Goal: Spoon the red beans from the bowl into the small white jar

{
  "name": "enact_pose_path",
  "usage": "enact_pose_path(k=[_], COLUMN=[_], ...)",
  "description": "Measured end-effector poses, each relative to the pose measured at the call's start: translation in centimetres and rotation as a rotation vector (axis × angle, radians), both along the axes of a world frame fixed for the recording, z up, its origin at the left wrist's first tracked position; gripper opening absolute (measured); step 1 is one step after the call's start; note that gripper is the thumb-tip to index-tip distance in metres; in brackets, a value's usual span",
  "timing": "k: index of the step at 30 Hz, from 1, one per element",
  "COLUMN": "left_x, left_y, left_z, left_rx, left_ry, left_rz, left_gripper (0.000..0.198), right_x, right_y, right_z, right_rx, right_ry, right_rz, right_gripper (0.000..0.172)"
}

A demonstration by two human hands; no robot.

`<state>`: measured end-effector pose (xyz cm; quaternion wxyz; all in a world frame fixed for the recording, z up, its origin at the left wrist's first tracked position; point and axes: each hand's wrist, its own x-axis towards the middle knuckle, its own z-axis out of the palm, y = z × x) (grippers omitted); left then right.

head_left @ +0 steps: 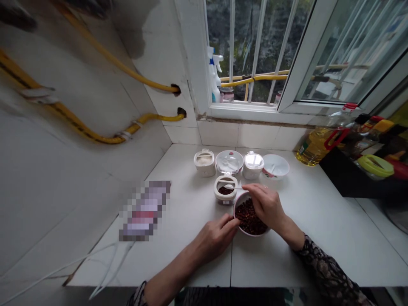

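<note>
My right hand (267,206) is closed on the handle of a small white spoon (234,187). The spoon's head is at the open top of a cream-rimmed seasoning jar (225,196), which has dark reddish-brown bits inside. Just below and right of the jar stands a bowl (253,233) of dark red-brown dried pieces (250,216), partly covered by my right hand. My left hand (218,236) grips the bowl's left rim between thumb and fingers.
Behind the jar stand a jar of pale grains (205,163), a lidded jar (253,165) and two white bowls (229,154) (276,166). An oil bottle (314,146) and a black condiment box (344,174) are at right. A blurred-out object (145,212) lies left, near a white cable (108,265).
</note>
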<state>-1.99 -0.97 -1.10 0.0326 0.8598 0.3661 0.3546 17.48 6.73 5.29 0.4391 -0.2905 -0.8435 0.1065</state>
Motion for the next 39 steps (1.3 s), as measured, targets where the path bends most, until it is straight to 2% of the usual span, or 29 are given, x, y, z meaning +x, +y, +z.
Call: enact_pose_path(k=[5,8,11,15,23,27,39], left_x=[0.0,0.0,0.0,0.0,0.1,0.1,0.1], left_y=[0.0,0.0,0.0,0.0,0.0,0.0,0.0], left_z=[0.0,0.0,0.0,0.3,0.5,0.4,0.3], left_rx=[-0.010,-0.015,-0.014,-0.007,0.002,0.000,-0.004], left_ry=[0.002,0.003,0.001,0.000,-0.010,-0.021,-0.019], left_rz=[0.001,0.006,-0.003,-0.001,-0.003,-0.011,-0.007], left_gripper=[0.019,0.019,0.019,0.019,0.017,0.017,0.018], right_x=[2.2,3.3,3.3,2.7,3.1,3.2,3.1], right_y=[0.4,0.8,1.1,0.9,1.3,1.6,1.4], right_z=[1.3,1.3,0.4,-0.5,-0.3,-0.1,-0.2], right_rx=[-0.129,-0.208,-0.181,-0.219,-0.620,-0.742,-0.681], right_ry=[0.119,-0.031,-0.214,-0.279,0.013,0.139,0.068], right_rz=[-0.066,-0.072,-0.057,0.007,-0.100,-0.101,-0.095], right_gripper=[0.021,0.022,0.024,0.027,0.024,0.021,0.023])
